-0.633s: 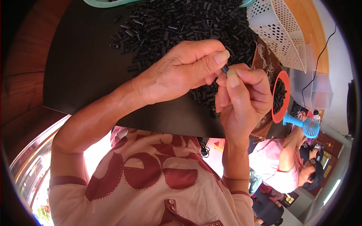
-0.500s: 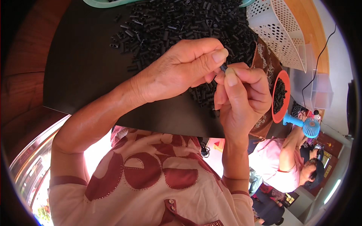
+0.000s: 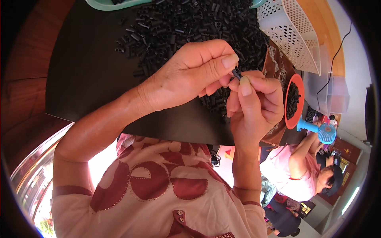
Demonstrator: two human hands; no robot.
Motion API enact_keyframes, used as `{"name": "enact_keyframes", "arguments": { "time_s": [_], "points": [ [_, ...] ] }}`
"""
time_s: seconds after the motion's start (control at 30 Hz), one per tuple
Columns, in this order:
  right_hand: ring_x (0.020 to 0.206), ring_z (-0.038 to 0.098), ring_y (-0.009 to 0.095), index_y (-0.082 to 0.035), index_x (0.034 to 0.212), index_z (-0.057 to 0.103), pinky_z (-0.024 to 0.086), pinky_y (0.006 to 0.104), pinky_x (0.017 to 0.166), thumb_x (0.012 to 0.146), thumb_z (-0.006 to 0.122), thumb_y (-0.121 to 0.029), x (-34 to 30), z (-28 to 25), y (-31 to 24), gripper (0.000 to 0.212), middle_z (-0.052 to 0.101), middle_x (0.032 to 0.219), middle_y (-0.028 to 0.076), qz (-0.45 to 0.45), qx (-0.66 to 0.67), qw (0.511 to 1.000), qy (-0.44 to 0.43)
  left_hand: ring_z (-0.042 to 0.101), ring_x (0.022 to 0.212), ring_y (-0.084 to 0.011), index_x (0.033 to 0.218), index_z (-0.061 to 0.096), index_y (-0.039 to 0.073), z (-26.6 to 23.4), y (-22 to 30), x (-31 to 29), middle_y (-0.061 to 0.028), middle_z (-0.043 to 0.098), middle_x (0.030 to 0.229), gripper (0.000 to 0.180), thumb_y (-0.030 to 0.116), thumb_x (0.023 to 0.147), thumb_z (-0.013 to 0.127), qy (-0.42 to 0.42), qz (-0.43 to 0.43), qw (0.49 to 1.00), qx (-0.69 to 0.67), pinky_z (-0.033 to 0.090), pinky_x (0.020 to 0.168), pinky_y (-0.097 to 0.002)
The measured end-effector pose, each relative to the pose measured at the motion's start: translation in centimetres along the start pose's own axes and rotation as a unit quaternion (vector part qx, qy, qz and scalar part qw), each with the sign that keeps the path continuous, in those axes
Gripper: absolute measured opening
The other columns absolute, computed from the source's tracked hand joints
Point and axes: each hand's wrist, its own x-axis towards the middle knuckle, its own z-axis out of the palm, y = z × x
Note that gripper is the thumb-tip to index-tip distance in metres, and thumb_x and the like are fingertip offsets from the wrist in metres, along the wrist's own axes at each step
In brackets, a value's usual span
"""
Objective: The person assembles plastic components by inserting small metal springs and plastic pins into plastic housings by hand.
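Over the dark table, my left hand (image 3: 202, 67) and my right hand (image 3: 258, 97) meet, fingertips close together. Between them is a small black tube-shaped piece (image 3: 237, 72). My left thumb and forefinger pinch its upper end, while the right thumb and forefinger grip the lower end. The fingers cover most of the piece, so its full shape is hidden. Beyond and beneath the hands spreads a large heap of short black tubes (image 3: 174, 29), some lying loose along its left edge.
An orange bowl (image 3: 289, 115) of black pieces stands right of my hands, beside a small blue fan (image 3: 326, 134). White perforated basket (image 3: 291, 37) at the far right; green tray rim (image 3: 115, 5) at the far edge. Brown patterned cloth (image 3: 274, 67) lies under the heap's right side. Other people sit at right.
My hands have drawn slightly apart at the fingertips, the right one shifting a little down. More of the black piece shows between them.
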Motion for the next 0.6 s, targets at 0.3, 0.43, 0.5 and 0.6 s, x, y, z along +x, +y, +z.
{"name": "enact_keyframes", "arguments": {
  "time_s": [0.3,0.43,0.5,0.6],
  "points": [
    [0.054,0.049,0.005,0.001,0.095,0.055,0.040,0.0180,0.046,0.086,0.057,0.009,-0.4,-0.1,0.4,0.012,0.062,0.086,0.013,-0.035,-0.103,0.994,-0.014,0.047,0.060,-0.0044,0.098,0.056,0.004,-0.1,-0.7,0.2,0.0008,0.054,0.074,0.028,0.029,0.100,0.045,-0.008,0.042,0.998,0.052,0.038,0.051,-0.0191],
    [0.058,0.048,0.005,0.001,0.095,0.054,0.038,0.0169,0.049,0.086,0.058,0.009,-0.5,-0.8,0.5,0.013,0.061,0.084,0.010,-0.068,-0.149,0.986,-0.027,0.047,0.060,-0.0040,0.098,0.056,0.004,0.0,-0.5,0.2,0.0013,0.054,0.074,0.028,0.030,0.100,0.045,-0.014,0.013,0.999,0.042,0.038,0.051,-0.0188],
    [0.060,0.046,0.005,0.000,0.093,0.054,0.037,0.0172,0.051,0.086,0.060,0.007,-0.5,-1.4,0.4,0.012,0.059,0.083,0.008,-0.065,-0.178,0.982,-0.019,0.047,0.059,-0.0038,0.097,0.056,0.004,0.1,-0.3,0.2,0.0015,0.054,0.073,0.028,0.029,0.100,0.045,-0.012,0.010,0.999,0.044,0.038,0.050,-0.0186],
    [0.058,0.046,0.006,0.000,0.092,0.054,0.037,0.0191,0.050,0.085,0.062,0.006,-0.7,-1.8,0.2,0.013,0.058,0.079,0.007,-0.082,-0.243,0.965,-0.049,0.047,0.059,-0.0037,0.097,0.056,0.004,0.1,-0.2,0.2,0.0016,0.054,0.073,0.027,0.029,0.099,0.046,-0.013,0.003,0.999,0.043,0.037,0.050,-0.0183]
  ]
}}
